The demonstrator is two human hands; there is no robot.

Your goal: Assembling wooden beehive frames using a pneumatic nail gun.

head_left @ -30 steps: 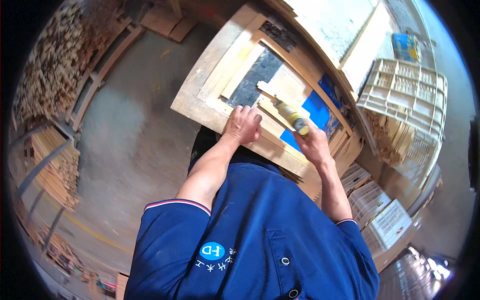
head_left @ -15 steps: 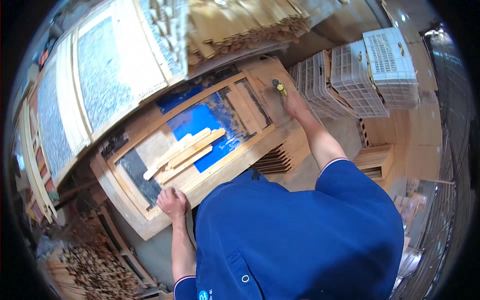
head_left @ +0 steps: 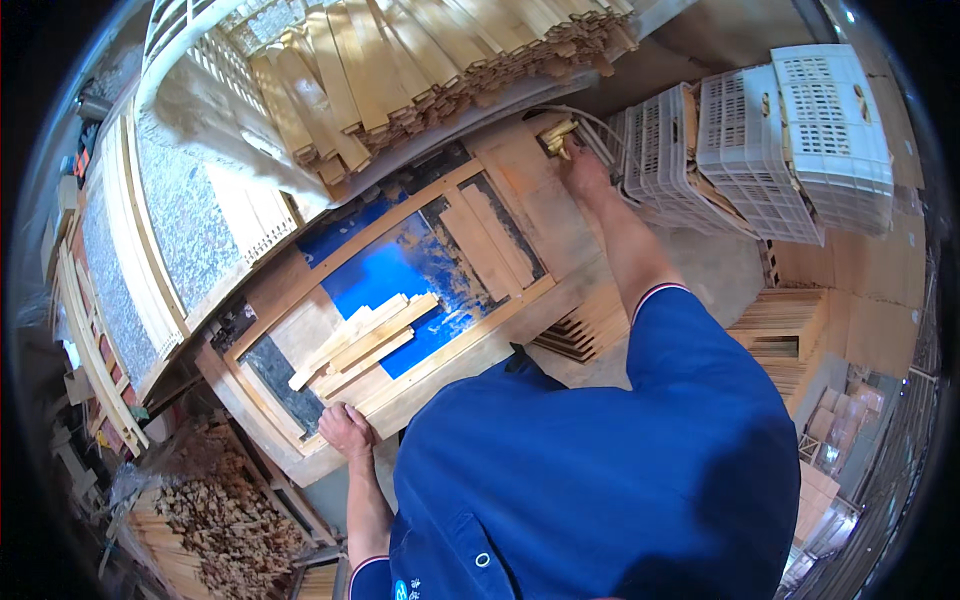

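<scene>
At the right end of the brown wooden worktop (head_left: 535, 180), the right hand (head_left: 585, 170) clasps a yellow tool (head_left: 557, 138), which a loosened grip could drop; the left hand (head_left: 346, 430) curls, hold unclear, near pale wooden strips (head_left: 385, 330).

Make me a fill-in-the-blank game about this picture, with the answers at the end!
1. The hand at the yellow tool is the person's ____ one.
2. Between the loose strips and the stacked crates, the left hand is closer to the ____.
3. The bright patch on the bench, partly under the strips, has the colour ____.

Missing words: right; strips; blue.
</scene>
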